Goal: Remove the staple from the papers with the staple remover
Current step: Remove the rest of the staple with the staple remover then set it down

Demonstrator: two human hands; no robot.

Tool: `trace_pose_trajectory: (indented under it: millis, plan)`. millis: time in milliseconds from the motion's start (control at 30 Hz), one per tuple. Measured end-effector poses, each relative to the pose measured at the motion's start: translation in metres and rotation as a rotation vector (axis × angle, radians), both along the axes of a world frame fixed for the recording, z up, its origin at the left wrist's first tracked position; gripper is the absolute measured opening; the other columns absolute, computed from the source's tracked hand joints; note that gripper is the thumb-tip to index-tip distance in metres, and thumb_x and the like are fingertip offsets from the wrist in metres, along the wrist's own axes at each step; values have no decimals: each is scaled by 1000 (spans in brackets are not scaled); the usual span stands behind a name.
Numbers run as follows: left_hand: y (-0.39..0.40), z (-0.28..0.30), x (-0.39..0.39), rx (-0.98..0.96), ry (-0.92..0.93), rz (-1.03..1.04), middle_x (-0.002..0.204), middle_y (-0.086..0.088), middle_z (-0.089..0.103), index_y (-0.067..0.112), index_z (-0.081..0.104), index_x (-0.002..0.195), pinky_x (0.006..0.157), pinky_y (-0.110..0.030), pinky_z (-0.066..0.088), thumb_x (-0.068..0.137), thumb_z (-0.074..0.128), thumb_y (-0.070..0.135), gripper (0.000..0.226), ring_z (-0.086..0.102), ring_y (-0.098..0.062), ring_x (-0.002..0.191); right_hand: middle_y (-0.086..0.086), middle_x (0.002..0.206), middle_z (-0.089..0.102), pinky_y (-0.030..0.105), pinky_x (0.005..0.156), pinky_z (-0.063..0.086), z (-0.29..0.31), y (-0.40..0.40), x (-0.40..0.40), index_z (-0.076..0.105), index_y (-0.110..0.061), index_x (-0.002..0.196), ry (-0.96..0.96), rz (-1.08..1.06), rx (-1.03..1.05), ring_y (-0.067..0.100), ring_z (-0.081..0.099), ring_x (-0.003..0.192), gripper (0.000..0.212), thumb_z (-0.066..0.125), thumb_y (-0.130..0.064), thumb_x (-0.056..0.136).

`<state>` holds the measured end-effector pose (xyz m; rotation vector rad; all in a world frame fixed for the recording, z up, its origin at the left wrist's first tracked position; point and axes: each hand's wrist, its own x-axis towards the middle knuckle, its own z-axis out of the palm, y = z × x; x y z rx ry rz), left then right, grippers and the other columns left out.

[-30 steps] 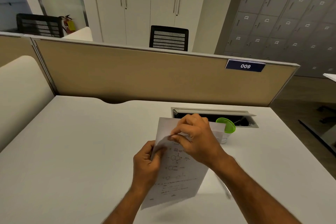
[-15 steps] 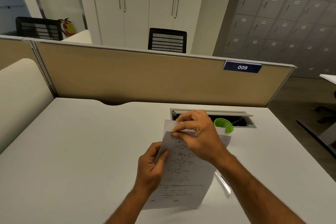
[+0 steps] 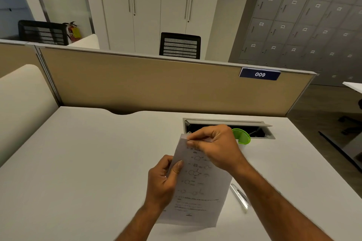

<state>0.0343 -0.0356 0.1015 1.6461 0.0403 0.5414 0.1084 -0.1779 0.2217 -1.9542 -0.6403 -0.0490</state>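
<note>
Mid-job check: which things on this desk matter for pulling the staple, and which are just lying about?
Job:
papers, held by left hand and right hand
metal tool on the desk, likely the staple remover, untouched

Lying about:
green-lidded container
open cable tray

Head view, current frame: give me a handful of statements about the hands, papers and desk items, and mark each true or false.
1. The right hand pinches the top corner of the papers. True.
2. The left hand rests flat on the desk. False: it grips the papers' left edge.
3. A silvery tool lies on the desk right of the papers. True.
4. The right hand holds that tool. False: it lies untouched.
5. The green lid sits left of the papers. False: it is behind the right hand, to the right.
</note>
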Motion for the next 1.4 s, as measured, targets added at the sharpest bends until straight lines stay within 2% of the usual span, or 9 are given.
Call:
trace_pose_trajectory:
  millis: [300,567,767,933,1000,1100,1200,1300,1400]
  plan:
    - [2,10,5,99,24,-56,90,13,72,26,63,95,61,-23,59,94,50,38,18,70,-16,76,-10,79,76,20,72,60,-3,-1,-2,80,-13,87,-16,-21,43,8,74,78,16,81,-5,74]
    - [-8,25,12,201,-27,20,70,11,66,25,57,89,54,-18,54,95,35,50,34,65,-13,66,-7,78,76,17,71,58,-10,1,-3,80,-10,89,-41,-20,52,7,74,76,14,80,-5,76]
    - [-9,22,15,233,-16,75,73,27,66,30,59,83,54,-10,47,96,41,43,26,63,-5,65,-15,76,74,16,70,57,-19,-4,-2,81,-12,87,-49,-36,71,8,73,76,11,80,-7,77]
    - [-9,25,18,222,-19,116,69,18,65,31,63,86,54,-8,47,96,43,38,23,63,-3,68,-13,90,78,19,81,57,-17,-14,2,79,-25,94,42,-35,51,3,72,88,23,84,-31,72]
    - [-6,26,19,210,-22,142,71,15,66,33,61,84,53,-8,47,96,42,38,23,63,-5,67,-15,95,78,17,86,55,-18,-29,11,78,-28,97,29,-143,96,0,70,95,26,81,-40,74]
    - [1,28,19,189,-30,173,69,12,65,30,60,82,50,-9,47,95,41,40,25,62,-5,63,-8,92,77,28,83,57,-41,-64,28,77,-24,95,65,-450,228,7,72,90,16,77,-30,81]
    - [5,29,20,175,-29,195,67,15,66,26,61,80,49,-8,47,95,41,42,29,62,-5,61,-2,88,76,32,81,54,-91,-104,37,77,-17,94,174,-668,4,19,71,88,15,76,-25,82]
    - [5,30,19,170,-28,209,73,27,67,31,59,78,48,-6,44,95,42,38,25,62,-1,61,6,98,75,29,83,49,-148,-138,28,75,-12,99,309,-655,-310,22,66,87,31,81,-32,77]
    - [4,32,17,177,-38,204,75,30,67,32,59,79,49,-5,45,96,43,37,24,63,0,64,3,109,66,30,84,49,-186,-154,12,68,-16,115,341,-558,-633,20,61,99,59,80,-52,70]
